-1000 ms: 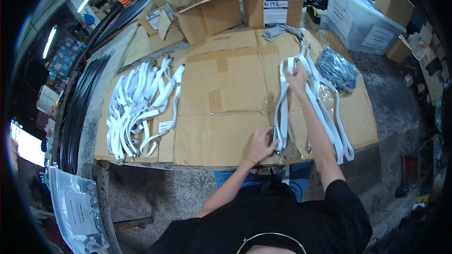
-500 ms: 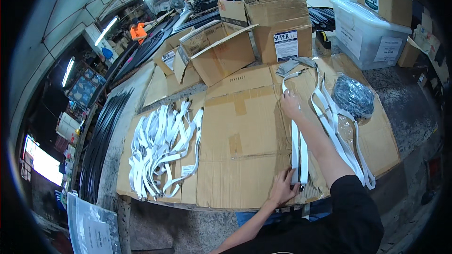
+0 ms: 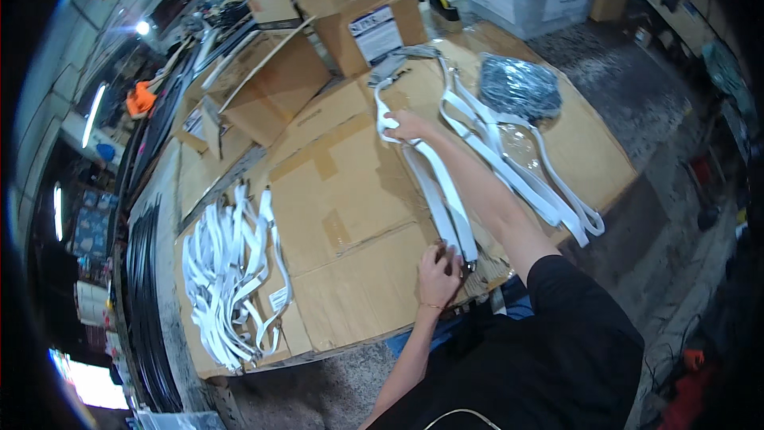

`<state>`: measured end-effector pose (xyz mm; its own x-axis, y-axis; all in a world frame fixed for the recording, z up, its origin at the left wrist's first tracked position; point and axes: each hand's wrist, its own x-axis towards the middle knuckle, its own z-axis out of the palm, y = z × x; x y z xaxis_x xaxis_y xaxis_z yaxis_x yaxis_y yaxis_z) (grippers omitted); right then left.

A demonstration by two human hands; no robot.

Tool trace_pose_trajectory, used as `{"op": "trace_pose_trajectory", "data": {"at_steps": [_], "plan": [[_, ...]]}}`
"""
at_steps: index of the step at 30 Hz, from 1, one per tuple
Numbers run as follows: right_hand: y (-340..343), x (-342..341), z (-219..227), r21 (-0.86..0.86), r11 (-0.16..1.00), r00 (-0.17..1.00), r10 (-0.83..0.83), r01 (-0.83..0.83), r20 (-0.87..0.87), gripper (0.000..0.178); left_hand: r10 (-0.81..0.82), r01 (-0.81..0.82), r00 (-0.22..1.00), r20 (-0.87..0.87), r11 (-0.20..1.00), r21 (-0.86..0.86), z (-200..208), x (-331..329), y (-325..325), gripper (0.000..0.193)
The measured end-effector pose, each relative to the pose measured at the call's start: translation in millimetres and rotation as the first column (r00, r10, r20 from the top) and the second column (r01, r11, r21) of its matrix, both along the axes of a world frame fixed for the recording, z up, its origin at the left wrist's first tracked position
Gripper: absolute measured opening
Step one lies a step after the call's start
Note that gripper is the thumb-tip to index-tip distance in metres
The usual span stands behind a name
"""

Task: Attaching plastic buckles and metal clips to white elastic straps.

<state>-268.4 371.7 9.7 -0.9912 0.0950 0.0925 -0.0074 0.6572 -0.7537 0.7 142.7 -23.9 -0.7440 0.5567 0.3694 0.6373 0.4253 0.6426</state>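
Counter (image 3: 350, 191) covered in flattened brown cardboard sheets. Person in a black top leans over its near edge.

Left hand (image 3: 439, 275): fingers pressed down flat on the near end of a white strap (image 3: 446, 199), pinning it to the cardboard close to the counter's front edge. Right hand (image 3: 407, 125): arm stretched out across the counter, fingers closed around the far end of the same strap, which runs taut-looking between the two hands, lying along the cardboard beside the forearm.

Just right of the arm: a loose bunch of more white straps (image 3: 525, 167), looping toward the counter's right edge. Beyond them, a dark bagged bundle (image 3: 519, 86). Far left of the counter: a heap of white straps (image 3: 231, 279), well apart from the hands. Open cardboard boxes (image 3: 318, 48) stand behind.
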Motion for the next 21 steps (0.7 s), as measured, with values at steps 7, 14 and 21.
{"op": "trace_pose_trajectory", "data": {"at_steps": [7, 14, 21], "plan": [[61, 157, 38, 0.078, 0.848, 0.82, -0.478, 0.524, -0.314, 0.019, 0.081, -0.08, 0.997, -0.002, 0.996, 0.048, -6, -3, -14, 0.02], [161, 226, -3, 0.1, 0.572, 0.573, -0.819, 0.814, 0.014, 0.036, 0.055, -0.055, 0.998, 0.004, 0.997, 0.058, -9, -2, -10, 0.022], [184, 207, -39, -0.319, 0.434, 0.422, -0.9, 0.842, -0.111, 0.027, 0.063, -0.066, 0.998, 0.03, 0.992, 0.11, -16, -1, -9, 0.02]]}}
